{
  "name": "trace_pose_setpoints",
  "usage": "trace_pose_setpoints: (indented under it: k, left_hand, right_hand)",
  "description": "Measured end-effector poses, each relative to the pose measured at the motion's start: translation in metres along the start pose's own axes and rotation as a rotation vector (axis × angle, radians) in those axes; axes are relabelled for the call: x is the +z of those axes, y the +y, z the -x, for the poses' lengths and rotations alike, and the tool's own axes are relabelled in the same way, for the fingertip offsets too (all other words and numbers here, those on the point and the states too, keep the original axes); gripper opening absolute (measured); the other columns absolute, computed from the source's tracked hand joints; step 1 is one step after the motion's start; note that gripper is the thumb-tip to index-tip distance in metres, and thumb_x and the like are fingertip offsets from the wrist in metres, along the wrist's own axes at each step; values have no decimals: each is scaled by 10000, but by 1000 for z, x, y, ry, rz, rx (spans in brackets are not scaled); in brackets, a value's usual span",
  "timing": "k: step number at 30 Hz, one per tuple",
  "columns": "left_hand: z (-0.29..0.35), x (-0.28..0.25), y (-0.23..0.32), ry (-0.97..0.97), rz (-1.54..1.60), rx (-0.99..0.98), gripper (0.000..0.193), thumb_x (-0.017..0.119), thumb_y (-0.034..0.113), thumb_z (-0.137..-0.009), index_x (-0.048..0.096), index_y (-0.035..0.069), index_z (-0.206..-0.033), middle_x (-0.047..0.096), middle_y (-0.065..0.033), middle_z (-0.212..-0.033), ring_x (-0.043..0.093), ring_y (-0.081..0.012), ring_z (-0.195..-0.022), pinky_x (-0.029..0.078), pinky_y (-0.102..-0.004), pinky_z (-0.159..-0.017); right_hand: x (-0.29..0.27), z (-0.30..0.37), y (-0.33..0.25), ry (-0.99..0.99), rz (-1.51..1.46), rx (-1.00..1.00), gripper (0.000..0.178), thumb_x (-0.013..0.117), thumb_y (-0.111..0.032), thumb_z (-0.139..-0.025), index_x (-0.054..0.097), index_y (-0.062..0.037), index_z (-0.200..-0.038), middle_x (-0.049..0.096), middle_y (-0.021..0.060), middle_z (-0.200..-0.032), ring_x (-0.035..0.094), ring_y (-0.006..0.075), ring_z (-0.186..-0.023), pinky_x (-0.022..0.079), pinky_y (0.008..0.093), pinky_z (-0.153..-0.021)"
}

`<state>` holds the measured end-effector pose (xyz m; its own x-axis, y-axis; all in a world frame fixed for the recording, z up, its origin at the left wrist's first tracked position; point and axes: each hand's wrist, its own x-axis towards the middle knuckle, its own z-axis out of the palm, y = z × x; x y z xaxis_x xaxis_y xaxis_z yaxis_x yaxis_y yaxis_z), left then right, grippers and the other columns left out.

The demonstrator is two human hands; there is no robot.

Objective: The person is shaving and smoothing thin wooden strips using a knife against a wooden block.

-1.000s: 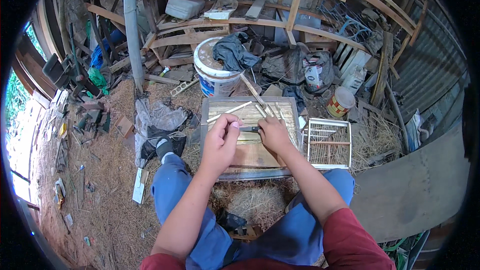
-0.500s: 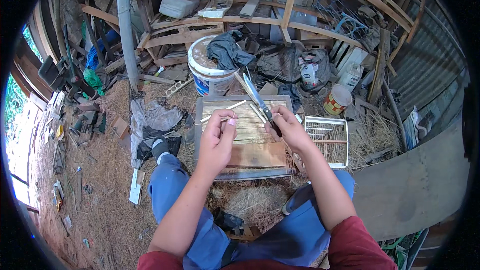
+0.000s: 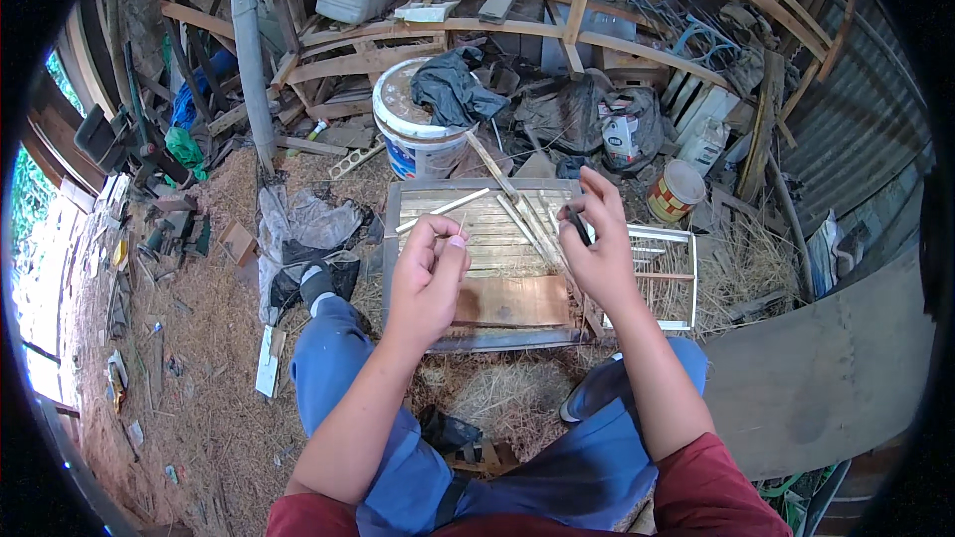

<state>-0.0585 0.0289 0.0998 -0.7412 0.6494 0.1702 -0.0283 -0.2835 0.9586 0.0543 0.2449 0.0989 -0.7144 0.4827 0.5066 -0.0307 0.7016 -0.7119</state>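
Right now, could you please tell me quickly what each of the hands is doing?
Left hand: closed, fingertips pinching something too small to identify.
Right hand: closed on a dark tool, above the thin bamboo strips.

Whatever the left hand (image 3: 430, 273) pinches between its curled fingertips is too thin to make out. The right hand (image 3: 597, 244) wraps a small dark tool, its shape mostly buried in the fist. Both hands cover the middle of the flat slatted wooden frame (image 3: 468, 239). Behind that frame, a crumpled dark cloth (image 3: 453, 89) hides the mouth of the white plastic bucket (image 3: 413, 134). The person's shoulders are cut off below.
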Motion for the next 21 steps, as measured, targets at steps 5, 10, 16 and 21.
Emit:
trace_pose_setpoints:
  k: [5,10,16,21]
  left_hand:
    - [0,3,1,-2,-7,1,58,544,156,-1102,533,111,-1136,493,39,-784,321,-4,-590,241,-203,-494]
    - [0,6,2,0,-41,18,75,553,185,-1107,545,113,-1124,481,49,-779,319,-4,-585,239,-205,-490]
    - [2,7,7,-21,-48,-24,100,534,214,-1120,553,116,-1120,460,62,-756,316,0,-582,231,-202,-488]
    - [3,7,5,-13,-32,-45,106,518,171,-1116,568,78,-1123,492,52,-785,387,-16,-656,306,-213,-566]
  right_hand:
    - [-2,-1,5,48,-39,19,145,619,-35,-922,664,14,-1050,550,265,-1437,542,438,-1381,420,439,-1156]
    - [4,1,-10,-8,68,-74,170,628,-157,-1033,679,1,-1066,706,212,-1039,717,370,-954,542,425,-818]
    - [14,14,-27,-255,-22,75,248,543,-235,-1111,625,-17,-1026,602,69,-771,597,178,-720,482,341,-675]
    - [13,15,-36,-315,-152,-11,215,620,-231,-1057,622,-20,-1011,586,138,-778,585,281,-705,482,379,-690]
